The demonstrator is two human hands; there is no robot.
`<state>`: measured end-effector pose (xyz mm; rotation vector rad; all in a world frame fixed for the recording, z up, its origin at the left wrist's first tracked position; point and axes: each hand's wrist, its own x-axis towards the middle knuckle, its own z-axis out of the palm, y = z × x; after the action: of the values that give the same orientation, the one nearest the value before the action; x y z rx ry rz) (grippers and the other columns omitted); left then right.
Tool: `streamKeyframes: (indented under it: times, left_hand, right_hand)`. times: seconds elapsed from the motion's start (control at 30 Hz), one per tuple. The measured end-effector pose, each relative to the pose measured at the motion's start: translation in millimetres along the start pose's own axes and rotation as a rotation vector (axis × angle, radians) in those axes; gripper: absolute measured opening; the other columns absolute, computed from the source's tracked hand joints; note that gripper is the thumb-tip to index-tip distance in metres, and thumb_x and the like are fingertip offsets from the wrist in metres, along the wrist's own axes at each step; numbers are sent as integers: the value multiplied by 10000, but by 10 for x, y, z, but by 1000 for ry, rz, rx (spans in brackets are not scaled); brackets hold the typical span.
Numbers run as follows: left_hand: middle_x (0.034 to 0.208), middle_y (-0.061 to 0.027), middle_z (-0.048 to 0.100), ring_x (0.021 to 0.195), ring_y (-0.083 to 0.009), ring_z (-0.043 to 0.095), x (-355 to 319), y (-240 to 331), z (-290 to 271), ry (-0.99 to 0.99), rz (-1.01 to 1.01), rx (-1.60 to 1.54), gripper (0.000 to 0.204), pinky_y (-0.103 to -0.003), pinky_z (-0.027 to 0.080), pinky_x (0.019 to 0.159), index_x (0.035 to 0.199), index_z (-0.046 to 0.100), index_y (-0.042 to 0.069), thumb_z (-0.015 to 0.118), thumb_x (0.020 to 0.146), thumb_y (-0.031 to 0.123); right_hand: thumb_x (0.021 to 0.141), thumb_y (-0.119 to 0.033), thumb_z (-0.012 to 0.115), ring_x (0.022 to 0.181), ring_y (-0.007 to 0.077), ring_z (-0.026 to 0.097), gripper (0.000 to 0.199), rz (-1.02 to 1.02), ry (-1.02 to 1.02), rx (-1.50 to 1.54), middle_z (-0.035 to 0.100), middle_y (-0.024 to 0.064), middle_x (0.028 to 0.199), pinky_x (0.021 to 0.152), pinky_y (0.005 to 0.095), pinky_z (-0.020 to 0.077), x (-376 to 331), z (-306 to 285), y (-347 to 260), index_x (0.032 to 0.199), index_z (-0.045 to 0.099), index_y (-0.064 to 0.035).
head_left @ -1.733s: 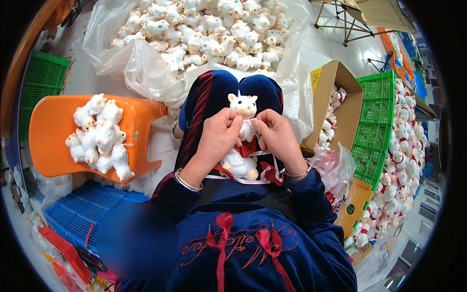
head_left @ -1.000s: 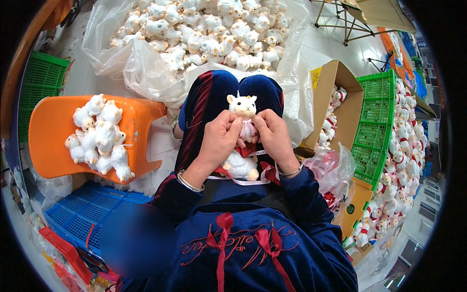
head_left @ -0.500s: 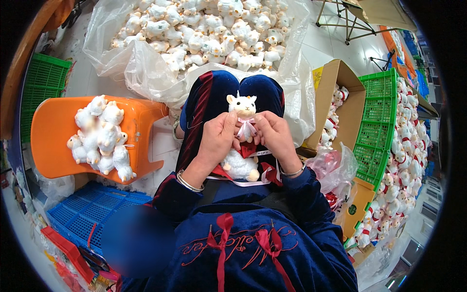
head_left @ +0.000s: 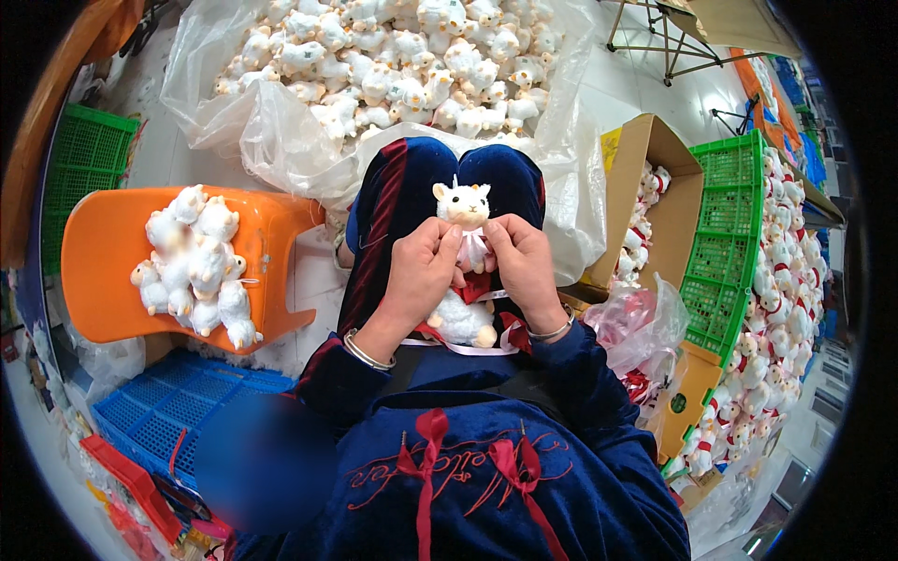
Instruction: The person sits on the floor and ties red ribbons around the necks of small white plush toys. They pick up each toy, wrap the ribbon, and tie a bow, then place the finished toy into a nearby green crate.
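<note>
A small white plush animal (head_left: 463, 204) with yellowish ears is held upright over my lap, its face toward me. At its neck sits a pale pink ribbon bow (head_left: 472, 251). My left hand (head_left: 426, 266) pinches the bow from the left, and my right hand (head_left: 521, 262) pinches it from the right; fingertips partly hide the bow. Below, a second white plush (head_left: 458, 320) lies on my lap, partly covered by my hands. Red ribbon (head_left: 514, 329) and a pale ribbon strip (head_left: 468, 352) lie around it.
An orange stool (head_left: 98, 266) at left bears several white plush animals (head_left: 201, 262). Ahead, a clear plastic bag (head_left: 281, 131) holds a large heap of them. At right stand a cardboard box (head_left: 669, 201) and a green crate (head_left: 716, 252) beside plush toys with red neckpieces (head_left: 762, 355). A blue crate (head_left: 168, 402) sits lower left.
Both hands have shifted slightly at the plush's neck, with the thumbs now closer over the bow. The plush has moved a little left and its head has turned slightly.
</note>
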<state>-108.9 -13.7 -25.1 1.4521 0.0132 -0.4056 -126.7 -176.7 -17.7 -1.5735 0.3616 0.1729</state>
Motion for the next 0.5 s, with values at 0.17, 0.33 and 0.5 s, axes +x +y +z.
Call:
streamKeyframes:
  times: [0.17, 0.33, 0.5]
  left_hand:
    - [688, -34, 660, 498, -41, 558, 47, 14, -33, -32, -40, -14, 240, -203, 432, 456, 899, 629, 5, 584, 1045, 190]
    - [699, -36, 668, 488, -32, 525, 64, 185, -82, -75, -159, -32, 205, -200, 411, 452, 920, 650, 6, 605, 1030, 173]
    - [971, -70, 732, 509, -23, 510, 90, 353, -201, 79, 73, -96, 164, -176, 407, 470, 1048, 658, 6, 598, 1035, 157]
  right_hand:
    - [1024, -153, 597, 629, 54, 575, 230, 14, -7, -19, 631, 1, 734, 562, 232, 473, 18, -38, -39, 893, 671, 20]
    - [1029, -175, 599, 638, 62, 582, 240, -51, -7, -75, 637, 4, 736, 570, 244, 481, -18, -61, -94, 914, 674, 22]
    - [1046, -229, 589, 644, 49, 568, 259, -157, 250, -109, 628, -18, 744, 573, 224, 467, -177, -617, -434, 927, 690, -22]
